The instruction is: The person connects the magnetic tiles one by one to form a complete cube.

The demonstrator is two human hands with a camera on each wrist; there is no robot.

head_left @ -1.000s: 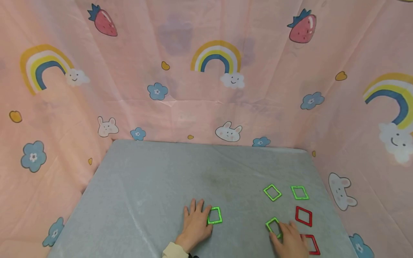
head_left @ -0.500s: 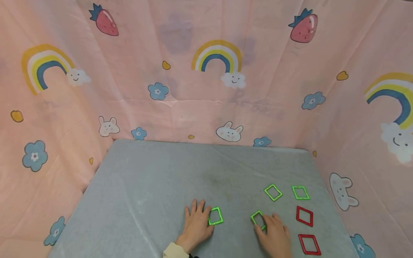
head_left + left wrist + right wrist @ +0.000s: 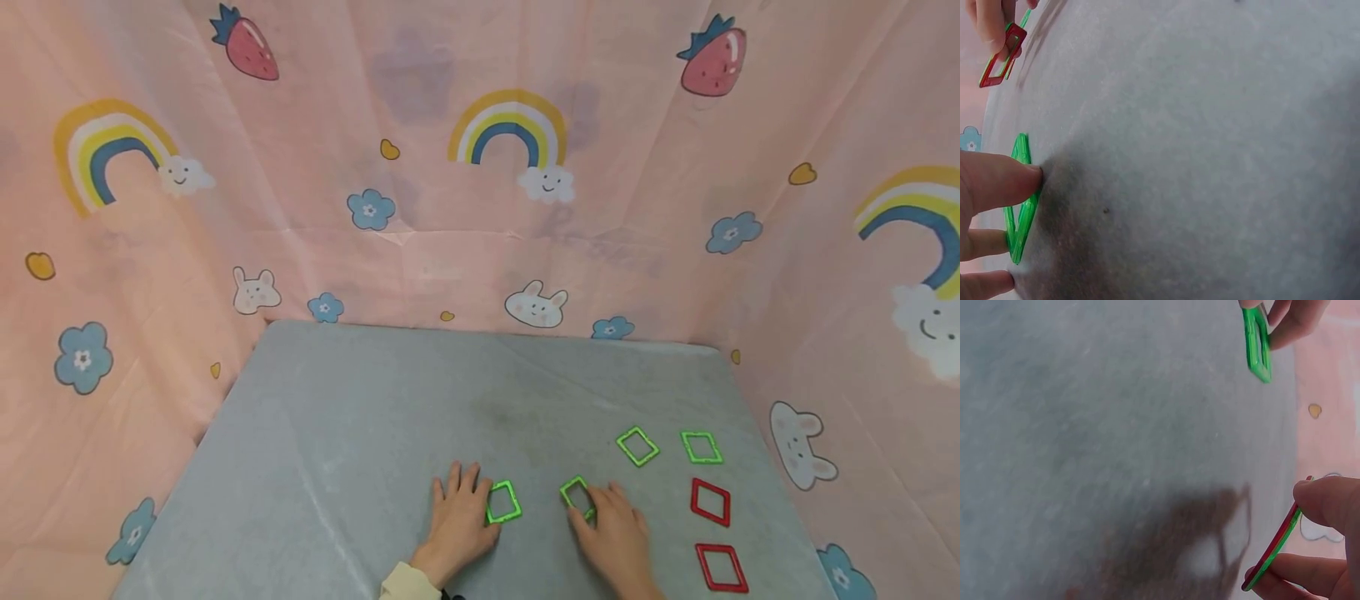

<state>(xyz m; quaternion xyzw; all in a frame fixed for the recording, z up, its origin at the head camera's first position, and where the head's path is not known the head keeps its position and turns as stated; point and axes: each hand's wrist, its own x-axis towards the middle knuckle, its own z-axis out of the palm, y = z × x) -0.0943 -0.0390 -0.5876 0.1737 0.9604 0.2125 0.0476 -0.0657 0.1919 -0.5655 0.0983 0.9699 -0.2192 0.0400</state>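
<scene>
In the head view my left hand (image 3: 459, 523) rests low over the grey table. Its thumb and fingers pinch a bright green diamond-shaped frame tile (image 3: 515, 498); the left wrist view has this tile (image 3: 1024, 222) tilted, with the thumb on its near side. To the right, my right hand (image 3: 613, 537) pinches another frame tile (image 3: 566, 500), which looks green from above. From the right wrist that tile (image 3: 1277, 545) shows a red edge along a green one, held between thumb and fingertips over its shadow. A gap separates the two held tiles.
On the right of the grey table (image 3: 337, 433) lie a green frame tile (image 3: 628, 453), a second green one (image 3: 697, 432), a red one (image 3: 693, 495) and another red one (image 3: 716, 547). A pink printed curtain (image 3: 420, 267) surrounds the table.
My right hand has moved left with its tile, away from the red tiles and closer to my left hand. The left hand has stayed in place with its green tile.
</scene>
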